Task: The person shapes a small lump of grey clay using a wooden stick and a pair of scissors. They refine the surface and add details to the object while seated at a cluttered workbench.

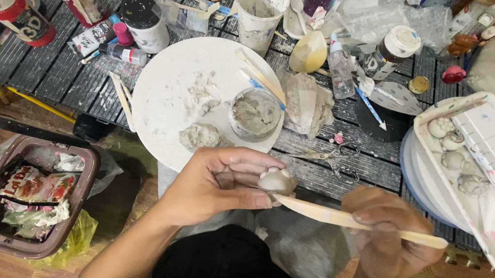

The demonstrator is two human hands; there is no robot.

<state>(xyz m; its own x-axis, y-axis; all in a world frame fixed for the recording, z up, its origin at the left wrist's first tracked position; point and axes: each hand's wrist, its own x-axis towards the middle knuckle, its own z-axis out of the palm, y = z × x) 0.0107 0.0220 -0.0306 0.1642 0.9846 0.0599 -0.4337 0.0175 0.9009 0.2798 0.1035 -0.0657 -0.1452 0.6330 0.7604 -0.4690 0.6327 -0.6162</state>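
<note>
The clay piece (276,180) sits near the tabletop's (347,166) near edge, small, light and probably still soft, so it likely dents easily and is best cradled from below. The left hand (215,183) pinches it between thumb and curled fingers (248,178); the right hand (386,233), fingers wrapped tight, grips a flat wooden stick (346,219) whose tip touches the clay's underside.

Dark slatted table (51,63) with white round board (169,99), paint bottles (11,9), scissors (329,157).
</note>
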